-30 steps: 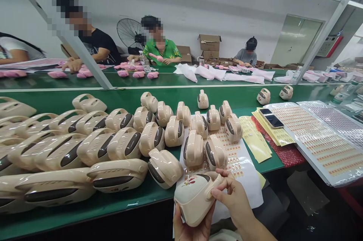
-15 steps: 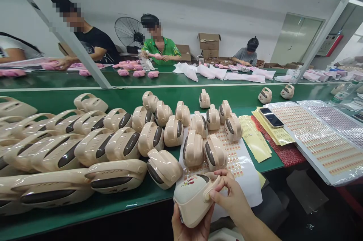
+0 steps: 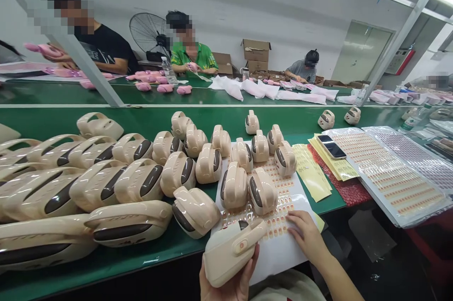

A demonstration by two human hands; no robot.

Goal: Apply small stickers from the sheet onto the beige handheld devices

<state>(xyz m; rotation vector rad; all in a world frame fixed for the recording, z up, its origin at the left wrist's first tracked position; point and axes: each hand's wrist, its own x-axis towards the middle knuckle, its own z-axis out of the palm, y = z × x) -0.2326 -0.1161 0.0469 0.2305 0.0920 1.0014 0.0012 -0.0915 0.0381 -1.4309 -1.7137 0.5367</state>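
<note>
My left hand (image 3: pixel 226 284) grips a beige handled device (image 3: pixel 230 251) from below at the bottom centre, its handle turned up with a small orange sticker on it. My right hand (image 3: pixel 306 232) rests on a white sticker sheet (image 3: pixel 283 254) just right of the device, fingertips curled down onto the rows of small orange stickers; whether it pinches one is too small to see. Several identical beige devices (image 3: pixel 177 171) with dark windows crowd the green conveyor belt (image 3: pixel 148 254) ahead and to the left.
A phone (image 3: pixel 331 146) lies on yellow sheets (image 3: pixel 311 171) to the right, beside large sticker sheets (image 3: pixel 389 173). Two more devices (image 3: pixel 326 119) stand farther back. Across a second belt, three people handle pink items (image 3: pixel 164 87); a fan (image 3: pixel 148 34) and cardboard boxes (image 3: pixel 255 53) stand behind.
My right hand left the device's handle and dropped onto the sticker sheet. My left hand rotated the device, handle now upward. The view shifted slightly right.
</note>
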